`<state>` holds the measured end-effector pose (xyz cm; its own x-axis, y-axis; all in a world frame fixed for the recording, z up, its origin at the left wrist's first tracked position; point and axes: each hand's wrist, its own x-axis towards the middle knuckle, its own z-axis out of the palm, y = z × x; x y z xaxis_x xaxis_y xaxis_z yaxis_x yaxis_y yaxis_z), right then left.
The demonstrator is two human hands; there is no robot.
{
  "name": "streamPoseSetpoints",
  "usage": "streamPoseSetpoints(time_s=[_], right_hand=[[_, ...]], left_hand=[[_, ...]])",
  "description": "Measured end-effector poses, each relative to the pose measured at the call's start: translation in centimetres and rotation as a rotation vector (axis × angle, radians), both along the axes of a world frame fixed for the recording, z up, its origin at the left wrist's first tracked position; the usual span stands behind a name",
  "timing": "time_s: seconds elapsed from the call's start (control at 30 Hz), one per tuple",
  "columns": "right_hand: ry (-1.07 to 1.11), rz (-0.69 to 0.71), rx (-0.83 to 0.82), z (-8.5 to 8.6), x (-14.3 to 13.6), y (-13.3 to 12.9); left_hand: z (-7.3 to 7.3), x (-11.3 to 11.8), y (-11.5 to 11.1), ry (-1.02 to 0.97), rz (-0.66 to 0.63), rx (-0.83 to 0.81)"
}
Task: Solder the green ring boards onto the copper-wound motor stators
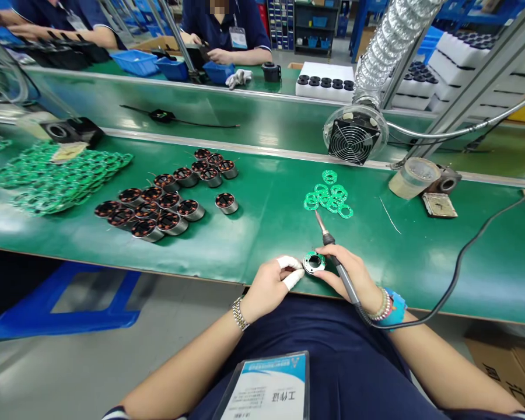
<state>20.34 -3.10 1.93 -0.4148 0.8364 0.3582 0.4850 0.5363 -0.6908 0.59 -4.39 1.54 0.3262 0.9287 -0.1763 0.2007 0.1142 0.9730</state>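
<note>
A small motor stator (308,269) topped by a green ring-shaped circuit board (322,261) is at the table's front edge. My left hand (269,286), with white coverings on its thumb and forefinger, pinches at the stator's left side. My right hand (354,274) has its thumb and forefinger around the right side of the stator. A soldering iron (346,282) lies across that same hand, its tip pointing away toward several loose green ring boards (332,195). How the remaining right fingers grip the iron is partly hidden.
Several copper-wound stators (157,210) stand to the left, beside a heap of green boards (61,175). A fume fan (352,140) hangs at the back. On the right are a plastic cup (413,177) and a sponge tray (440,205). The iron's cable (457,268) arcs rightward. Two co-workers sit opposite.
</note>
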Motion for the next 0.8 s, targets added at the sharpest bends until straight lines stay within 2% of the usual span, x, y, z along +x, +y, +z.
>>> streamPoseSetpoints(time_s=[0.13,0.23,0.33,0.4,0.53,0.8], right_hand=[[0.013,-0.009,-0.009,0.0,0.0,-0.1],[0.078,-0.011,-0.073,0.0,0.4,-0.2],[0.245,-0.043,-0.178,-0.4,0.9,-0.4],[0.361,-0.051,-0.252,-0.9,1.1,-0.6],[0.508,-0.002,-0.354,-1.5,0.6,-1.0],[0.641,-0.005,-0.403,-1.8,-0.3,-0.6]], left_hand=[[0.0,-0.2,-0.1,0.07,-0.02,0.118],[0.3,-0.2,0.1,0.242,-0.015,0.386],[0.8,-0.1,1.0,0.389,-0.147,0.526],[1.0,0.2,1.7,0.426,-0.225,0.521],[1.2,0.8,2.6,0.455,-0.279,0.478],[1.0,0.9,2.3,0.452,-0.242,0.438]])
